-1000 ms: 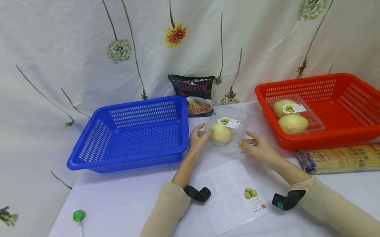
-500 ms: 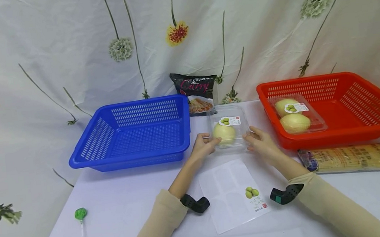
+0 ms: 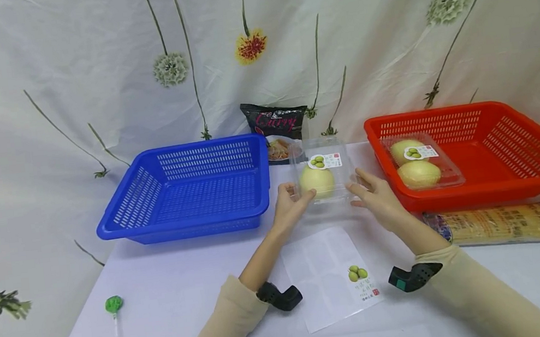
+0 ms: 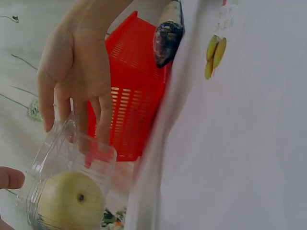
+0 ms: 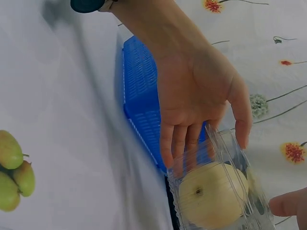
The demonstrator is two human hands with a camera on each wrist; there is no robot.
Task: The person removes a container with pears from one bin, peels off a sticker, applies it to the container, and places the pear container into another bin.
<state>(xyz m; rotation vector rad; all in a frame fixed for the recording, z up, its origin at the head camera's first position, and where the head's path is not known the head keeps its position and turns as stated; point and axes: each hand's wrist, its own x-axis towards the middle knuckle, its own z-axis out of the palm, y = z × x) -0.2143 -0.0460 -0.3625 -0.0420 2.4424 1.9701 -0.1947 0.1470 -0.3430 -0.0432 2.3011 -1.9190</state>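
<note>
A clear plastic clamshell box [image 3: 319, 147] is held between both hands over the back middle of the table. Inside it lies a pale yellow round fruit [image 3: 317, 181], and a white label [image 3: 330, 160] with green fruit pictures is on the lid. My left hand [image 3: 290, 206] grips the near left side, its thumb over the lid. My right hand [image 3: 377, 198] holds the right side between thumb and fingers. In the left wrist view the right hand's fingers pass behind the box's wall; the right wrist view shows the left hand's fingers likewise.
A blue basket [image 3: 187, 229] stands left. On the right, a red basket [image 3: 480, 196] holds another box [image 3: 440, 170] with two pale fruits. Nearby are a black curry packet [image 3: 277, 121], a long noodle packet [image 3: 508, 224], a white sheet [image 3: 328, 277] and a green lollipop [image 3: 113, 304].
The box has turned straight and risen a little, with its lid facing me more. My right hand has taken a fuller hold of its right side.
</note>
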